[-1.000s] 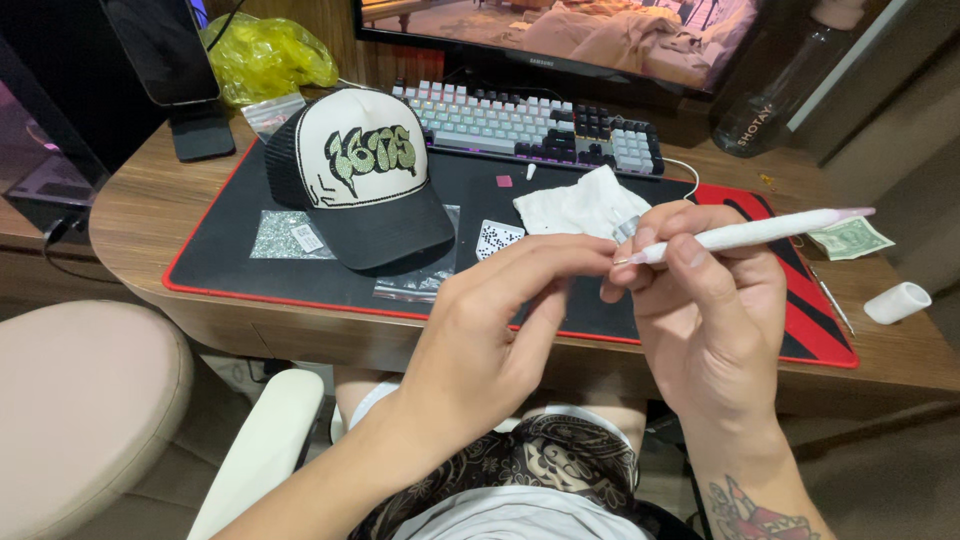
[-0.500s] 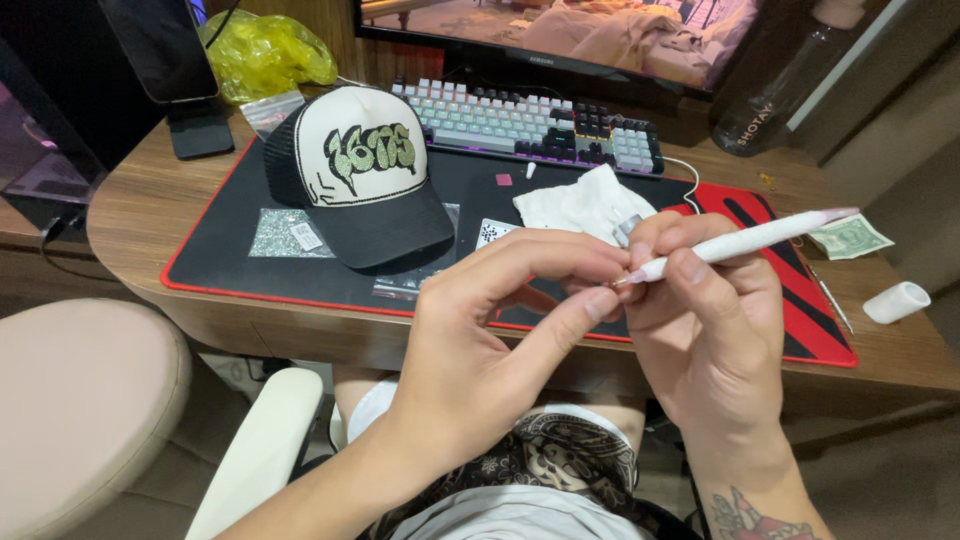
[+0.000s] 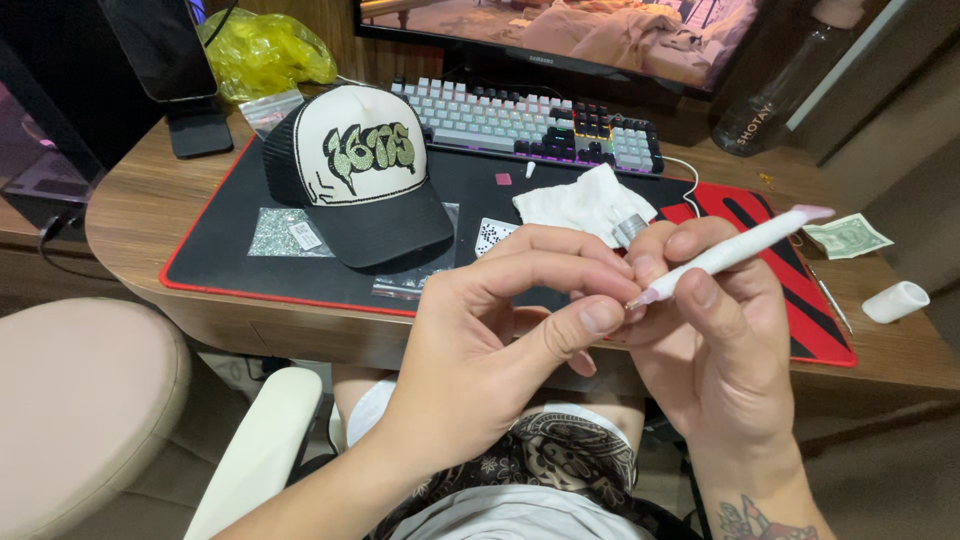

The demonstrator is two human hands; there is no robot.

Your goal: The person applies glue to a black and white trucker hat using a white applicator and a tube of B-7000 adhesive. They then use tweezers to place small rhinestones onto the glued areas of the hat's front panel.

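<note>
Here right hand (image 3: 725,340) holds white pen (image 3: 735,250), left hand (image 3: 490,340) seemingly pinching tip

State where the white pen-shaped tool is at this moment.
In the head view the white pen-shaped tool is right of centre, held in the right hand. Its tip meets the left hand's fingertips, in front of the red-edged desk mat.

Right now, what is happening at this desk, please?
A person sits at a wooden desk, holding a white pen-like tool in the right hand. The left hand pinches at the tool's tip. A black-and-white cap with a sparkly design lies on the black desk mat, untouched, beside small bags of rhinestones.
</note>
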